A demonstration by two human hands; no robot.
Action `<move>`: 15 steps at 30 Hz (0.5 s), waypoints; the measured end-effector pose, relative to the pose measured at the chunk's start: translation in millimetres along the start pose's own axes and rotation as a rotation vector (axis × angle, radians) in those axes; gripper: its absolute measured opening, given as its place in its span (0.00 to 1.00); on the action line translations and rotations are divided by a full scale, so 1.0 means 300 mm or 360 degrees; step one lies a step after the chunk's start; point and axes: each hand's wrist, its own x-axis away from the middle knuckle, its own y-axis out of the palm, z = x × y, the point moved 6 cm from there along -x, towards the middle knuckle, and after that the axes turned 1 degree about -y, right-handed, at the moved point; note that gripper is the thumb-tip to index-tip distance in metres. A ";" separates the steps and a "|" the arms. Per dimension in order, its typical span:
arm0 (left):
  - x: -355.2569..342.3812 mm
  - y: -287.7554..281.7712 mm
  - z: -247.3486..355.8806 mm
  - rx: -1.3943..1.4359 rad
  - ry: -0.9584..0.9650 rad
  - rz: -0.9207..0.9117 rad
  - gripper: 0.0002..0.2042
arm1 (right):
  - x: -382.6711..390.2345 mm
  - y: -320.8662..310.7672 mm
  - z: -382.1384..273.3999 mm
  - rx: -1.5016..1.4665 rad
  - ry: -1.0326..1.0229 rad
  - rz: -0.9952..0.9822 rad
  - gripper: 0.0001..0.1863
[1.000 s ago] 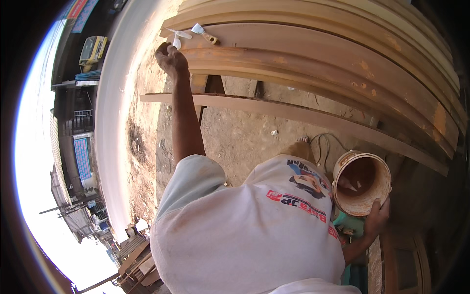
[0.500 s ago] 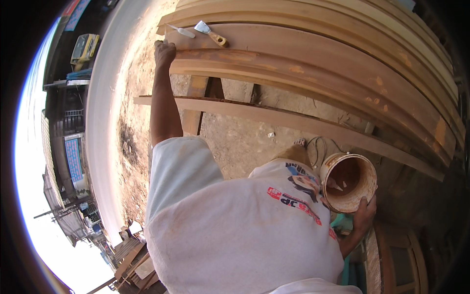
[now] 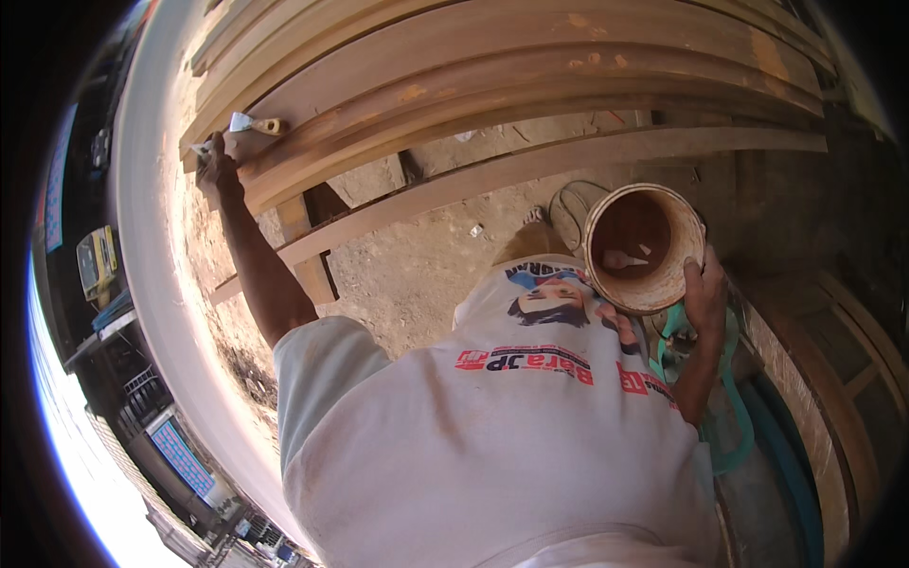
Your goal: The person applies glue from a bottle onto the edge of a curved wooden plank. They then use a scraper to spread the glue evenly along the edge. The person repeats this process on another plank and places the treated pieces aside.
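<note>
My right hand (image 3: 705,293) grips the rim of a smeared white bucket (image 3: 689,216) tilted toward me. Its inside is reddish brown, and a small pale object (image 3: 620,258) lies in it. At the far left, my left hand (image 3: 220,168) is closed at the end of a long brown wooden board (image 3: 398,71). Something whitish (image 3: 202,149) shows by its fingers, too small to name. A putty knife (image 3: 256,124) with a wooden handle and pale blade lies on the board just beyond that hand.
More long boards lie beyond, some with orange filler patches. A narrower plank (image 3: 568,161) runs across nearer me, above the dirt ground. A green plastic chair-like item (image 3: 734,417) and wooden frames (image 3: 852,379) stand at the right. A road (image 3: 142,189) runs along the left.
The view has turned, so the boards and both hands sit differently in it. The white-handled tool that lay beside the putty knife no longer shows there. My right hand still holds the bucket.
</note>
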 end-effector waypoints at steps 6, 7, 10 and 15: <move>0.083 -0.093 0.123 -0.0252 0.0343 0.0281 0.21 | 0.017 -0.042 0.036 -0.0032 -0.0007 0.0207 0.18; 0.274 0.069 0.313 -0.0315 0.0467 0.0071 0.23 | 0.035 -0.048 0.048 -0.0070 0.0000 0.0250 0.18; 0.737 0.336 0.616 0.0086 0.0743 -0.0761 0.23 | 0.050 -0.042 0.060 -0.0094 0.0060 0.0272 0.18; 1.676 0.742 0.757 0.0484 0.0641 -0.2635 0.12 | 0.045 -0.057 0.056 -0.0088 0.0031 0.0246 0.17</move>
